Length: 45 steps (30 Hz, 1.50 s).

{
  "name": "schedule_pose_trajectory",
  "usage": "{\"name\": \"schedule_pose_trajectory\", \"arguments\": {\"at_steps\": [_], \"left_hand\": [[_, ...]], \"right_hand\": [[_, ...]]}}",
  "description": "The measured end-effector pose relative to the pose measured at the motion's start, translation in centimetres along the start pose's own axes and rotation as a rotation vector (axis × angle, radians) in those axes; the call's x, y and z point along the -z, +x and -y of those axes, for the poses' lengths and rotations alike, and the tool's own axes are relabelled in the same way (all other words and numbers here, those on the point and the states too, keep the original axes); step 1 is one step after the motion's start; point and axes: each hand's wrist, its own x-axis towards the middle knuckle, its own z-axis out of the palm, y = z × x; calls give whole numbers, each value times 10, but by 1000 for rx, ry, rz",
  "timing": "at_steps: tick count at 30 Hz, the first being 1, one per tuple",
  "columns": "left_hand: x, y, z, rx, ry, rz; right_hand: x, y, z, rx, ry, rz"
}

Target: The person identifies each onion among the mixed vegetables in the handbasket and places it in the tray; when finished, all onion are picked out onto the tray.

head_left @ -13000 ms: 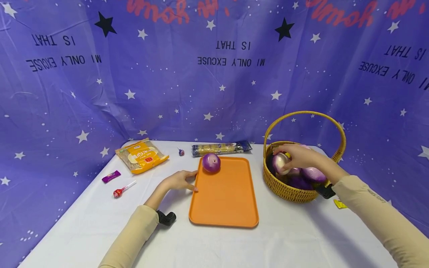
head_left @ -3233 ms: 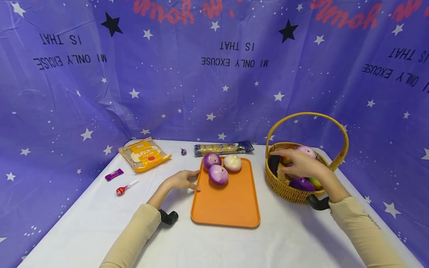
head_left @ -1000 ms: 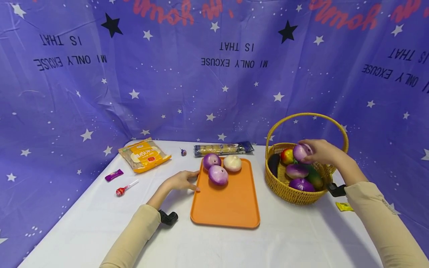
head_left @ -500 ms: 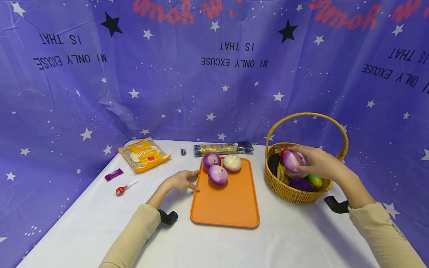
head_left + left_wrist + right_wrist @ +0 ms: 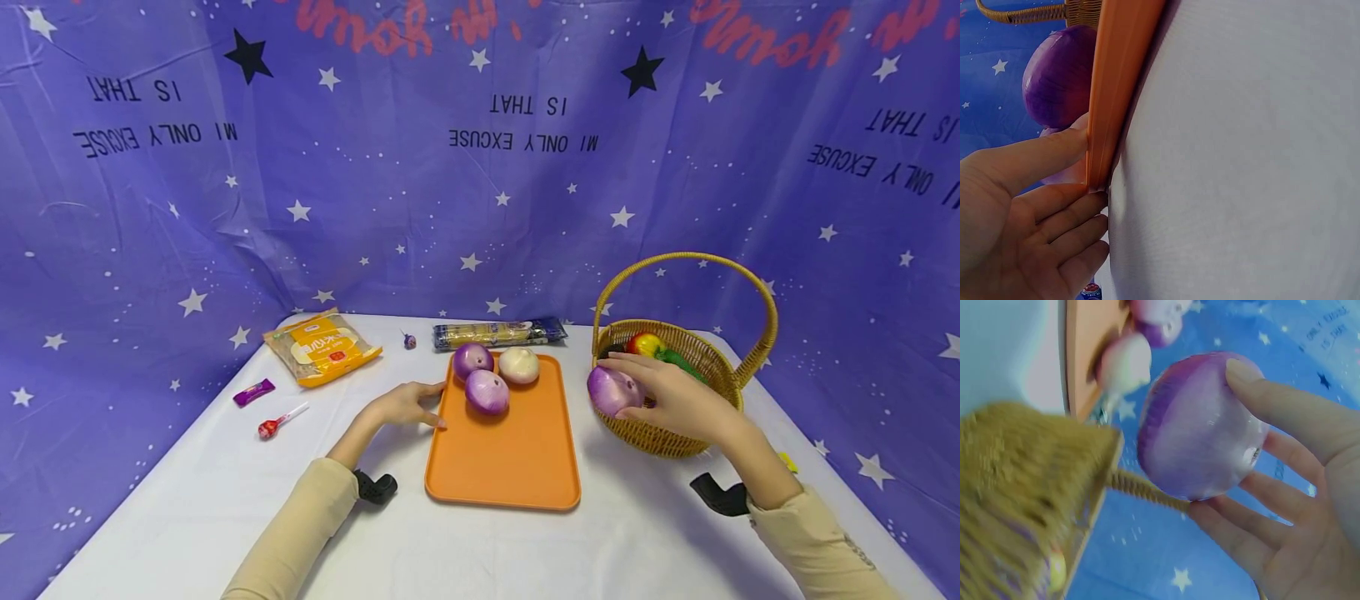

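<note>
My right hand (image 5: 675,400) holds a glossy purple-and-white onion (image 5: 615,392) over the near left rim of the wicker basket (image 5: 645,437). In the right wrist view the thumb lies on one side of the onion and the fingers on the other. On the orange tray (image 5: 510,458) sit two purple onions, one behind (image 5: 473,362) and one in front (image 5: 487,392), with a whitish onion (image 5: 519,365) beside them. At the tray's left edge rests my left hand (image 5: 401,406), its thumb and fingers spread and touching the rim.
Red-yellow fruit (image 5: 645,344) and a green vegetable (image 5: 678,362) show in the basket, under its tall handle (image 5: 686,255). Behind the tray lies a long packet (image 5: 498,333). An orange-labelled bag (image 5: 324,347), a purple sweet (image 5: 254,392) and a red lollipop (image 5: 268,429) lie left.
Since 13 s ago, two onions have joined the first on the tray. Within the last second my right hand has carried another onion leftward from inside the basket. The left hand stays put.
</note>
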Motion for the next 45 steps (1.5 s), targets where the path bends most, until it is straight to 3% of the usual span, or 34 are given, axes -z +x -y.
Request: {"name": "schedule_pose_trajectory", "arguments": {"at_steps": [9, 17, 30, 45], "left_hand": [[0, -1, 0, 2, -3, -1], [1, 1, 1, 12, -4, 5], [1, 0, 0, 11, -9, 7], [1, 0, -1, 21, -3, 8]], "right_hand": [[-39, 16, 18, 0, 111, 37], [-68, 42, 24, 30, 157, 3], [-99, 75, 14, -27, 204, -11], [-118, 85, 4, -83, 210, 28]]}}
